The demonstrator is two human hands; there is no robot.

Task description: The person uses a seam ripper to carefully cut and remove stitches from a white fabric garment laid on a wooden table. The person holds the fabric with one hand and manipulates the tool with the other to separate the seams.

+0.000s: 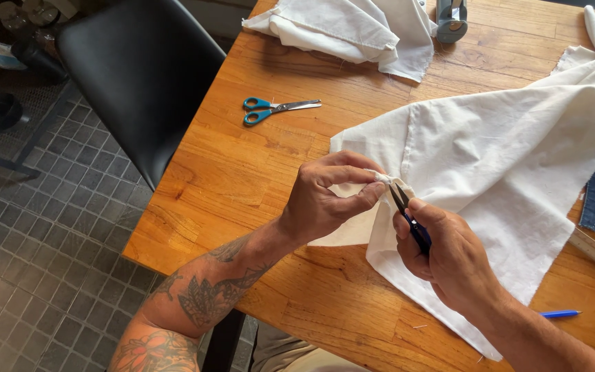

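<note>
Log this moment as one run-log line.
left hand: pinches white fabric edge | right hand: holds thread snips, tips at pinched fabric | teal scissors: lying apart on wooden table

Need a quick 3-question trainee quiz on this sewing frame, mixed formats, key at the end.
1. True or false: the right hand holds small thread snips at the white cloth.
2. Which hand pinches the cloth's folded edge? A) left hand B) right hand C) neither
3. Fill in: the blue-handled scissors lie on the wooden ____, apart from both hands.

Key: 1 true; 2 A; 3 table
</note>
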